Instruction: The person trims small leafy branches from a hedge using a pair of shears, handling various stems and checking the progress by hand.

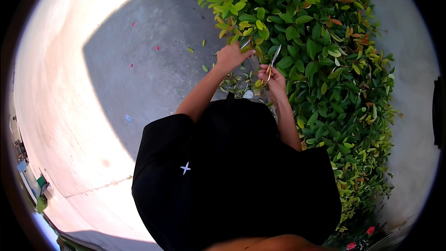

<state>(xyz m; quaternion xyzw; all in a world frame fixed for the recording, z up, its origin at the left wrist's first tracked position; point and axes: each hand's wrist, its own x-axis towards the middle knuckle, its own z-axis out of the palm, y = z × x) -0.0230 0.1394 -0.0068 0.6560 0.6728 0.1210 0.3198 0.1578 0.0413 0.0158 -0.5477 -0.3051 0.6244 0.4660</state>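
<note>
My right hand (275,83) is closed around the gold-coloured handles of a pair of scissors (276,58). Their silver blades point up and away, close against the leaves of a green hedge (320,32). My left hand (232,58) reaches to the hedge's left edge, its fingers curled and its thumb stretched toward the scissors. A slim silvery piece (245,44) shows by the left fingers among the leaves; what it is, I cannot make out. Cut leaves and sprigs (234,84) lie on the ground below my hands.
Grey concrete (153,79) in shade spreads to the left, with sunlit paving (55,111) beyond. Loose leaves (191,50), red petals (157,48) and a small blue scrap (128,118) lie there. Right of the hedge runs another concrete strip (411,74). Pink-red flowers (370,230) grow at the lower right.
</note>
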